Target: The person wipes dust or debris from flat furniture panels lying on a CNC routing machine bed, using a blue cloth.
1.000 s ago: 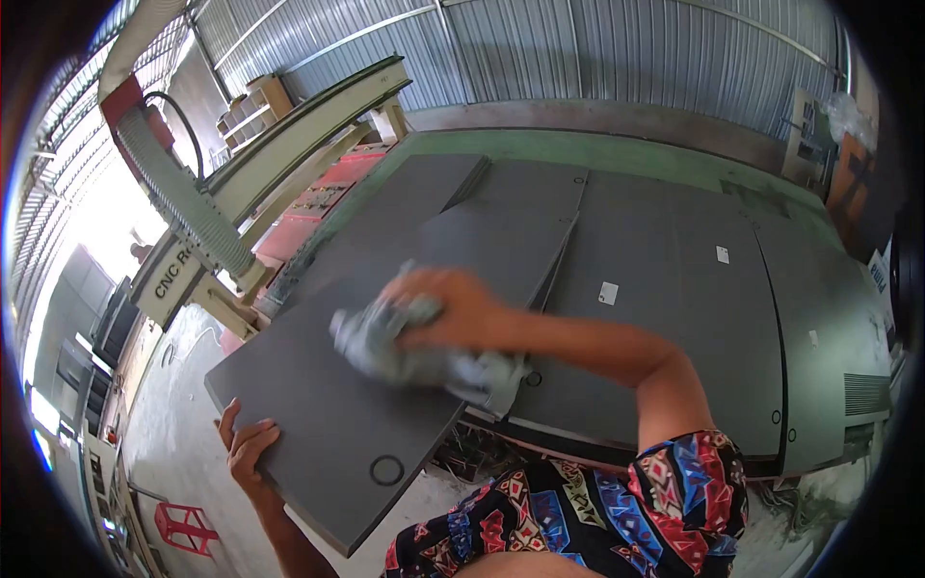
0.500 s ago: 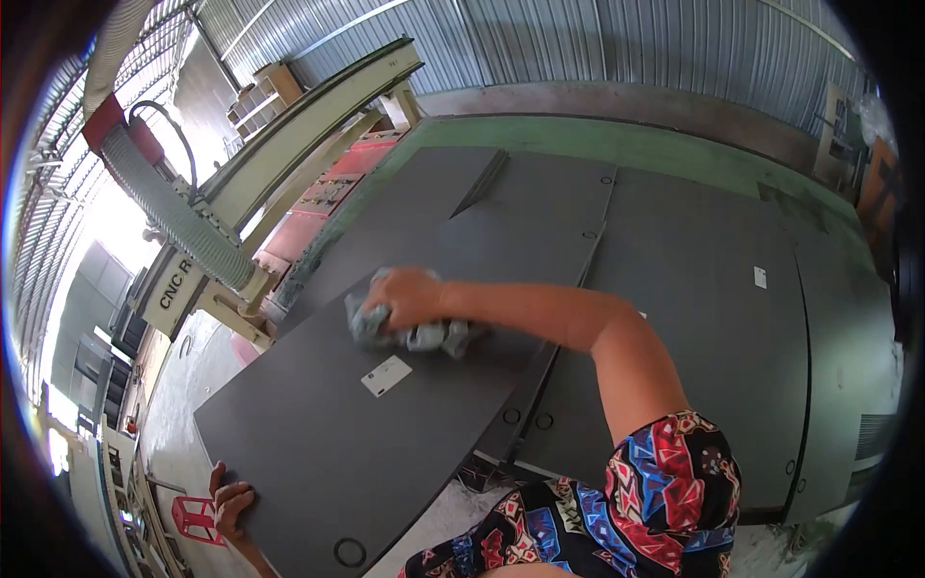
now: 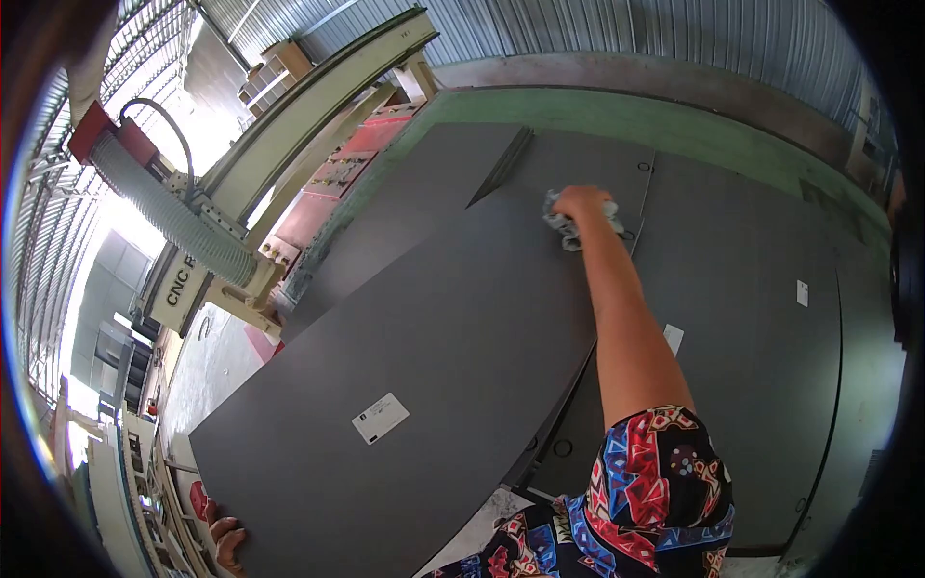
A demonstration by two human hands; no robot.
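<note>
the right hand (image 3: pixel 584 200) is closed on a rag (image 3: pixel 557 222), bunched beneath it over the dark board (image 3: pixel 424 337), toward the far end and near the right edge. the left hand (image 3: pixel 227 541) is at the board's near left edge, fingers bent; whether it grips, i cannot tell. a white label (image 3: pixel 381 418) is on the board between both hands, nearer the left.
</note>
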